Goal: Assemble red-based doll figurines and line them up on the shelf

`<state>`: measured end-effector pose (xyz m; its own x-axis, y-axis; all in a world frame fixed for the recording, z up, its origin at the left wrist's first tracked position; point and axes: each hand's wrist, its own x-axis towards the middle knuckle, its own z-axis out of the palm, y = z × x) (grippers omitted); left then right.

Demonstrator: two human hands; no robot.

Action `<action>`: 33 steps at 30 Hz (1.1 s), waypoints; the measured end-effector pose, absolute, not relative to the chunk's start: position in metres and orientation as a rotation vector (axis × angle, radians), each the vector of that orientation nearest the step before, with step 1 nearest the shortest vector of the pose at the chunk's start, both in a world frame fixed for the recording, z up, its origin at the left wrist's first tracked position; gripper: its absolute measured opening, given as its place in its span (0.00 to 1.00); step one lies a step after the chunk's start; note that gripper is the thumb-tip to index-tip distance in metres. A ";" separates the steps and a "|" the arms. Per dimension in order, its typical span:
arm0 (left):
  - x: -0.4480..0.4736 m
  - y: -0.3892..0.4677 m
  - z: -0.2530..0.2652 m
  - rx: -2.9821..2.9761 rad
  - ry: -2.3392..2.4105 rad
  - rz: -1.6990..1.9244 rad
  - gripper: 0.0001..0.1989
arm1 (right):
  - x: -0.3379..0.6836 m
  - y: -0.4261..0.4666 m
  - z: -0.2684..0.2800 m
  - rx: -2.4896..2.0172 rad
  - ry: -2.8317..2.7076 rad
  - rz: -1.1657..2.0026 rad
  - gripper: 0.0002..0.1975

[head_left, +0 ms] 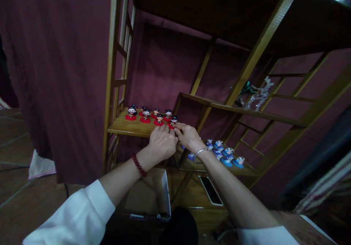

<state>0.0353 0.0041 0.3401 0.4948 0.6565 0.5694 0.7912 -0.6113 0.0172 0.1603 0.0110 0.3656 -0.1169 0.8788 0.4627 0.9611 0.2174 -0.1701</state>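
Small dark-haired figurines on red round bases stand in two rows on a wooden shelf [128,129]. At the right end of the front row is a figurine [174,120] whose red base is partly covered by my fingers. My right hand [190,137] pinches this figurine low down from the right. From the left, my left hand [163,141] reaches the same base with curled fingers, their tips partly hidden. Just left of the hands stands another figurine [159,119]. A further figurine [131,111] marks the row's left end.
Several blue and purple figurines [227,157] occupy the lower shelf on the right, partly behind my right forearm. Below are an open cardboard box [166,194] and a phone [210,190]. A clear deer-like ornament [260,94] stands on the upper right shelf. Wooden posts [110,77] frame the unit.
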 end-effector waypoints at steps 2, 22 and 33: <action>0.034 0.004 0.341 -2.496 -1.235 -0.797 0.20 | 0.160 0.012 0.367 -1.701 -2.034 -0.234 0.14; 0.036 0.005 0.341 -2.459 -1.232 -0.867 0.20 | 0.162 0.016 0.366 -1.679 -2.041 -0.246 0.13; 0.037 0.004 0.342 -2.460 -1.252 -0.881 0.19 | 0.162 0.015 0.365 -1.663 -2.059 -0.266 0.14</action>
<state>0.0366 0.0036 0.3417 0.4500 0.6493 0.6131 0.7962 -0.6027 0.0538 0.1615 0.0146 0.3650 -0.1490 0.8664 0.4766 0.9591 0.2439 -0.1436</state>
